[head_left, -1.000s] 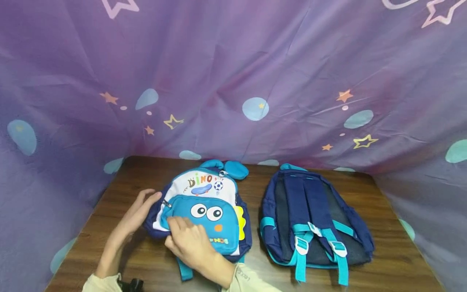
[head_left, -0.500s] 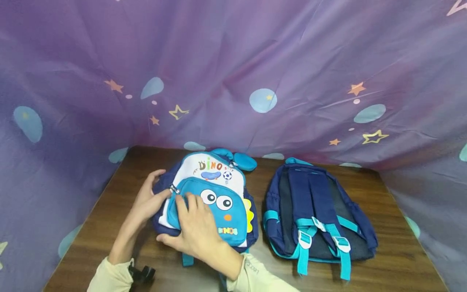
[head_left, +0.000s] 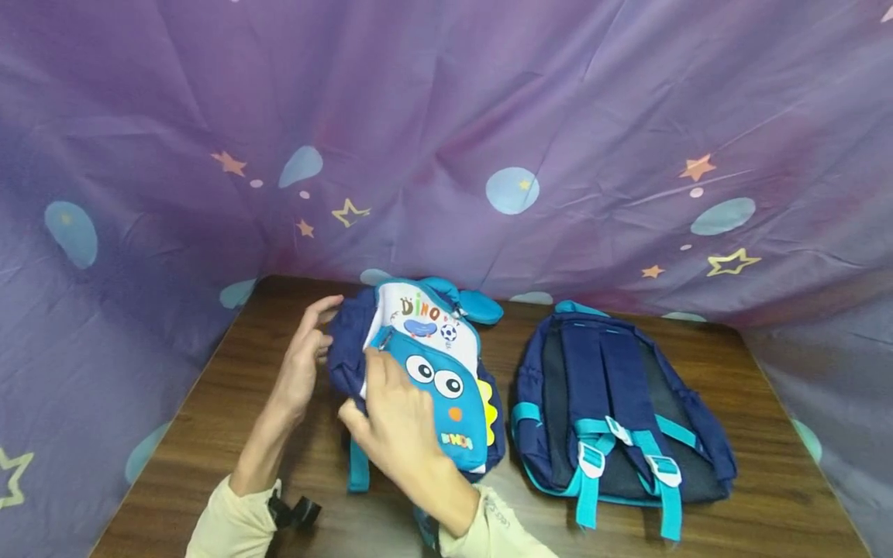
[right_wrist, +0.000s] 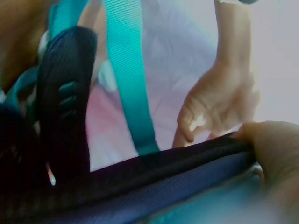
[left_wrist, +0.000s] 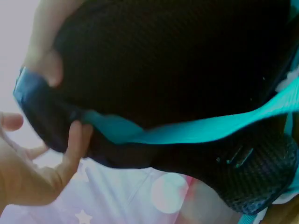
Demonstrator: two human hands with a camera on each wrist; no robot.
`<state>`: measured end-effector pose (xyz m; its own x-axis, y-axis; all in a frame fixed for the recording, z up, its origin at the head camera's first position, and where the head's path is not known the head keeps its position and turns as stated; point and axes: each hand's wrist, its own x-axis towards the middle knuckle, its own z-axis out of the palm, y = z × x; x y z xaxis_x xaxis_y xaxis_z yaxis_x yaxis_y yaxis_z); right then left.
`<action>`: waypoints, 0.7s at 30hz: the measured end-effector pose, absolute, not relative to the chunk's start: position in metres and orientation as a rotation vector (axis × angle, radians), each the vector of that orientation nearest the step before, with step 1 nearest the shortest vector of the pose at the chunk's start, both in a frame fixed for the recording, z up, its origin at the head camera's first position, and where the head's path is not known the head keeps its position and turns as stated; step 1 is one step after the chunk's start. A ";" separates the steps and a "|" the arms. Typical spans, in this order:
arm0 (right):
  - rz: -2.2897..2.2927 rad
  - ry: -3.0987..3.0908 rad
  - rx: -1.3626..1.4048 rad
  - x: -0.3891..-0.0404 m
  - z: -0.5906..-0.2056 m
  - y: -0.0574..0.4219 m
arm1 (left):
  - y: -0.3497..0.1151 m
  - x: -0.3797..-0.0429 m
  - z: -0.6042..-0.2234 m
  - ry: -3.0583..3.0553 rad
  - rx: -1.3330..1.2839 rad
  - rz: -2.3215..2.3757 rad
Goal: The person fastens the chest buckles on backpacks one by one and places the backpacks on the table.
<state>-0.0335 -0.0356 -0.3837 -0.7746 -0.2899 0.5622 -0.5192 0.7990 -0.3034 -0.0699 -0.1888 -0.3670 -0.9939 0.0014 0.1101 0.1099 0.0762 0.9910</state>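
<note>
A navy backpack [head_left: 352, 349] with a white and blue dinosaur front leans to the right, its left side raised. My right hand [head_left: 401, 418] grips its left edge, fingers over the blue front pocket and thumb behind. In the left wrist view that thumb [left_wrist: 51, 70] lies against the black mesh back panel [left_wrist: 177, 70]. My left hand [head_left: 300, 364] is at the bag's left side, fingers loosely bent, fingertips right at the navy fabric. A turquoise strap [left_wrist: 187, 133] runs across the back beside those fingers.
To the right, a second navy backpack [head_left: 603, 372] lies straps up, with turquoise webbing and white buckles. Both bags are on a brown wooden table [head_left: 216, 387]. A purple curtain [head_left: 446, 116] with stars closes the back and sides.
The right hand has shifted from the pocket's front to the bag's left edge. The first backpack has tipped up on its left side and turned rightward; the left hand has moved up alongside it.
</note>
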 end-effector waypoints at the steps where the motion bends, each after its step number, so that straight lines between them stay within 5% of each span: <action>1: 0.664 -2.456 0.603 -0.033 -0.382 -0.031 | -0.189 -0.071 -0.367 -2.229 -0.153 -2.076; 13: 0.863 -2.418 0.524 -0.027 -0.361 0.005 | -0.184 -0.114 -0.361 -2.315 -1.029 -1.279; 21: 0.546 -2.627 0.595 -0.031 -0.320 0.010 | -0.166 -0.126 -0.343 -2.118 -1.113 -1.203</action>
<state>-0.0307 0.0100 -0.3204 -0.8334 -0.3219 0.4492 -0.4743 0.8338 -0.2824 -0.1265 -0.1665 -0.3428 -0.5674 0.4217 0.7073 0.8235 0.2908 0.4872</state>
